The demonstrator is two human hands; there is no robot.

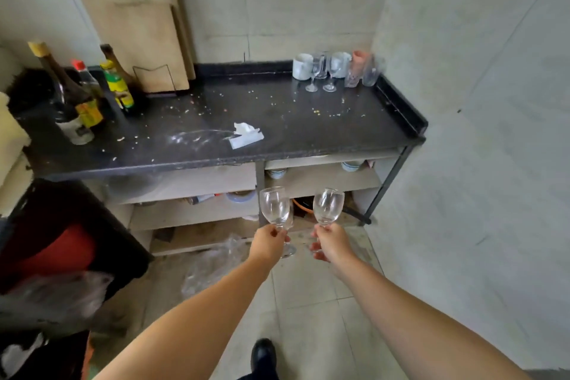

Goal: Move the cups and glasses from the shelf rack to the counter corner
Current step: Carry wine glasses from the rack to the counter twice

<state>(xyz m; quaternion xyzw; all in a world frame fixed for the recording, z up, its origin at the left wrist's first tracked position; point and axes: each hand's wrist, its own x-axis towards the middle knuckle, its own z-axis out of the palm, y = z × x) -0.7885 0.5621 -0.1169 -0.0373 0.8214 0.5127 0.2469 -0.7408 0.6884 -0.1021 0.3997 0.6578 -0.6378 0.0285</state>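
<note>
Wine glasses [274, 205] in both hands [269, 242]

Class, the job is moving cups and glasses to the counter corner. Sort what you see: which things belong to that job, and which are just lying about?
Belongs to the job:
left hand holding a wine glass
right hand holding a second wine glass
cups and glasses in the counter corner

Just lying about:
bottles
cutting board
crumpled tissue

Bottles [77, 92], cutting board [135, 25] — crumpled tissue [245, 134]
</note>
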